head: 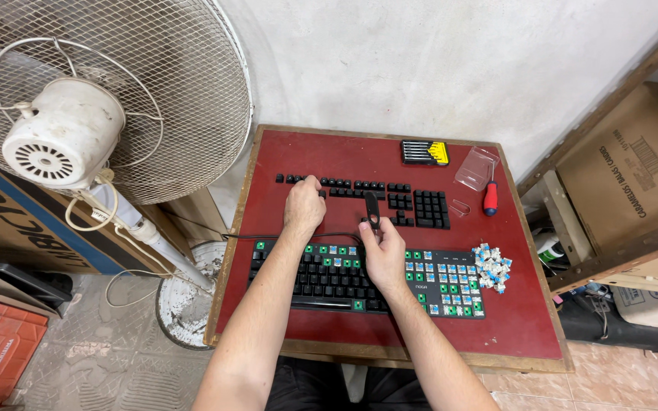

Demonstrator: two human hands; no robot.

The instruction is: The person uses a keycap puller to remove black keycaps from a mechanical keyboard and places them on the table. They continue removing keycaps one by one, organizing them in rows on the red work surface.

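The left hand [303,205] rests on the row of loose black plastic keycaps [344,183] laid out on the red-topped wooden counter [519,320], fingertips pinching down on one cap; whether it is lifted I cannot tell. The right hand [383,255] has its grip closed around a slim black keycap puller [372,209], held upright just above the black mechanical keyboard [329,278], whose right half shows bare green and blue switches. A pile of loose blue-and-white switches [491,266] lies beside it. Further back lie a red-handled screwdriver [490,198] and a yellow-and-black bit set [425,153]. A white pedestal fan [78,129] stands left, against a plastered wall.
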